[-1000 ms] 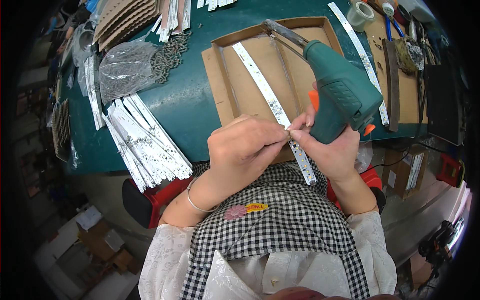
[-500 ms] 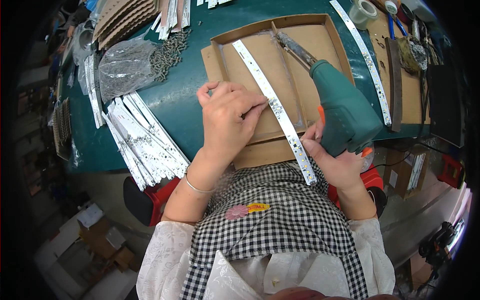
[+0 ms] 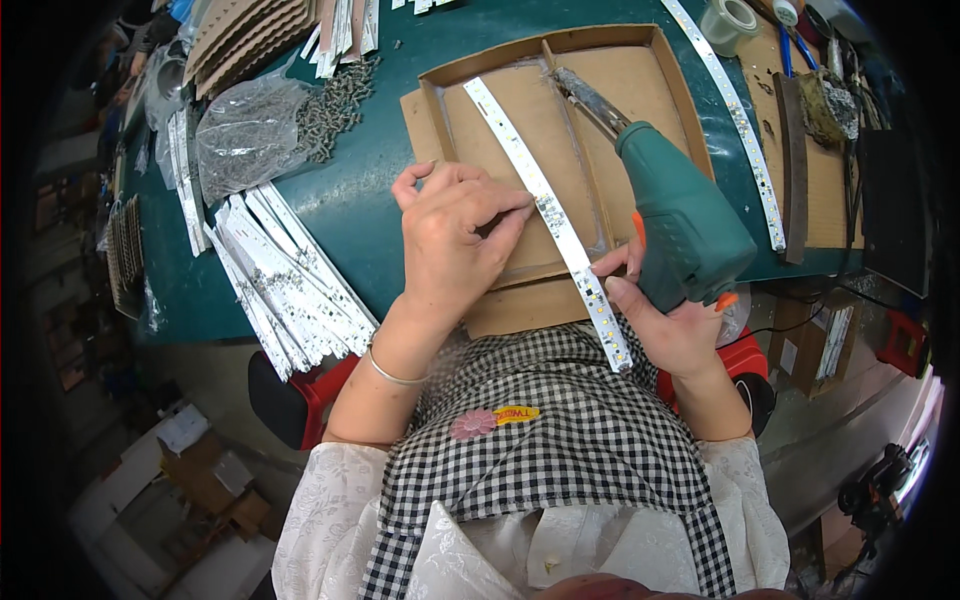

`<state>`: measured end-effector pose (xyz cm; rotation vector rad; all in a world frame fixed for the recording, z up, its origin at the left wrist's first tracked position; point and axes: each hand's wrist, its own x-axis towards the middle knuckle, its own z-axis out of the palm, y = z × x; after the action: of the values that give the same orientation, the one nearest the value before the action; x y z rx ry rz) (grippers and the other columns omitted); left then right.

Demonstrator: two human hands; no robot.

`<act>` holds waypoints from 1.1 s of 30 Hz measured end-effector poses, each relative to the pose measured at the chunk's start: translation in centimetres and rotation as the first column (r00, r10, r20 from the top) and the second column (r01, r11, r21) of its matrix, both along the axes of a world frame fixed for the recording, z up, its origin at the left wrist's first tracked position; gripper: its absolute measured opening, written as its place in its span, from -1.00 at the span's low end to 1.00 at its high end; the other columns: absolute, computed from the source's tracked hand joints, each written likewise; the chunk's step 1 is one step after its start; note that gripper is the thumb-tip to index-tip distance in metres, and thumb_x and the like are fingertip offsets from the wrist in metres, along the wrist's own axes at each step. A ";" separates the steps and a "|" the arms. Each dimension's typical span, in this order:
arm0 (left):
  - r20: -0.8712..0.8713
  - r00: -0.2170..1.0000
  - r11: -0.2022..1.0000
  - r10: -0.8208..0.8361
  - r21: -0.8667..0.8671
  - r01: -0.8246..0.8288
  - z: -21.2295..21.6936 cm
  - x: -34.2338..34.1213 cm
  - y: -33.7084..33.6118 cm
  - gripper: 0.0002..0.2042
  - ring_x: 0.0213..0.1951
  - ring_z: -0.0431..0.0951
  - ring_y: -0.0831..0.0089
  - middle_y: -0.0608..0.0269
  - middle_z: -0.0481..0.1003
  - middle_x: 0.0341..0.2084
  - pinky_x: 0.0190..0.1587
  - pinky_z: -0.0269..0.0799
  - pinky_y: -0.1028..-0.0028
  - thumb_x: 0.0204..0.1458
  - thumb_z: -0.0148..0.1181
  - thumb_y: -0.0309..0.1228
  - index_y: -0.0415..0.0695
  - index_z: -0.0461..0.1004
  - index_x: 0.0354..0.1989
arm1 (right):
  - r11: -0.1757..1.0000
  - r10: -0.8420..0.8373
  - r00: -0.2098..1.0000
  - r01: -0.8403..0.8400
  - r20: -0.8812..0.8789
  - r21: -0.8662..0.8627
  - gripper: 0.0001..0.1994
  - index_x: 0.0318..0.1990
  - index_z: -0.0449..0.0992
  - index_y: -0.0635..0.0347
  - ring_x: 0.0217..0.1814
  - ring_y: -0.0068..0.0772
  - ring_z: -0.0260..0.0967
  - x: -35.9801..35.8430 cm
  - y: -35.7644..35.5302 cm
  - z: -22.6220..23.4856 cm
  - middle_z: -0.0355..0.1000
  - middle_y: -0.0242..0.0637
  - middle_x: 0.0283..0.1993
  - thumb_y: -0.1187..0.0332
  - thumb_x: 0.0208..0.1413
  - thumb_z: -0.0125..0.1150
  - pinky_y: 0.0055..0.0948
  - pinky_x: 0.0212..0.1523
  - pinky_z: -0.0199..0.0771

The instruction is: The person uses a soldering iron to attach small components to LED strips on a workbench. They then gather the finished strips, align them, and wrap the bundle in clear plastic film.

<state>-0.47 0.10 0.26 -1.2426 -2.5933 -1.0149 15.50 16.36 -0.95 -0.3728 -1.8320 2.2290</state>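
I see the left hand (image 3: 455, 225) curled at the strip's left side, thumb and forefinger drawn nearly together by the edge; I cannot tell whether they grip the strip or something small. The strip (image 3: 548, 215) slants over the left half of the tray (image 3: 682, 100), its far end just inside the left wall and its near end past the tray's front edge, above the apron (image 3: 560, 430). On my right, the right hand (image 3: 675, 325) is wrapped around the gun (image 3: 690, 220), with forefinger and thumb reaching out at the strip's right edge, a small gap between them; the forefinger looks to touch the edge, the thumb sits just beside it. The gun's body leans out over the tray's right wall, and its nozzle points away from me, the tip over the far end of the divider (image 3: 585, 165). The gun takes up much of the space on that side, with the second strip (image 3: 738, 115) lying beyond it, well apart from the first. On the left I have more room: a stretch of green table (image 3: 355, 215) runs from the left hand to the pile (image 3: 290, 280), whose near ends overhang the table's front edge, with the bag (image 3: 255, 135) and loose screws (image 3: 335, 110) farther back
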 end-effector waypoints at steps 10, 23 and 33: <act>0.030 1.000 1.000 0.000 0.002 0.000 -0.1 -0.1 0.0 -0.87 -0.36 0.54 0.52 0.43 0.55 -0.55 0.02 0.20 0.31 -0.21 0.43 -0.51 -0.02 0.67 -0.45 | 0.998 -0.052 0.998 0.054 -0.037 0.033 -0.68 -0.03 0.43 0.34 -0.16 -0.47 0.54 0.1 -0.3 -1.6 0.56 -0.19 -0.18 0.71 0.04 0.25 -0.49 -0.13 0.58; -0.028 0.999 0.999 -0.031 -0.042 0.030 -0.1 -0.2 0.0 -0.85 -0.33 0.53 0.50 0.43 0.56 -0.54 0.08 0.14 0.25 -0.22 0.42 -0.52 -0.01 0.67 -0.43 | 0.988 -0.063 0.998 0.064 -0.014 0.140 -0.58 0.00 0.41 0.35 -0.07 -0.43 0.55 -0.4 -0.4 -0.6 0.52 -0.20 -0.08 0.66 -0.06 0.37 -0.47 -0.06 0.55; -0.098 0.992 0.995 -0.077 -0.065 0.071 0.0 -0.1 0.3 -0.86 -0.33 0.51 0.49 0.44 0.55 -0.53 0.11 0.10 0.18 -0.19 0.41 -0.52 0.00 0.65 -0.42 | 0.977 -0.038 0.999 0.034 0.012 0.212 -0.60 -0.06 0.45 0.35 -0.08 -0.47 0.54 -0.4 0.1 -0.7 0.52 -0.21 -0.09 0.66 -0.11 0.39 -0.49 -0.06 0.54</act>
<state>-0.56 0.38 0.25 -1.3762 -2.5376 -0.8665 15.07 16.44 -1.65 -0.3800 -2.0294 1.9867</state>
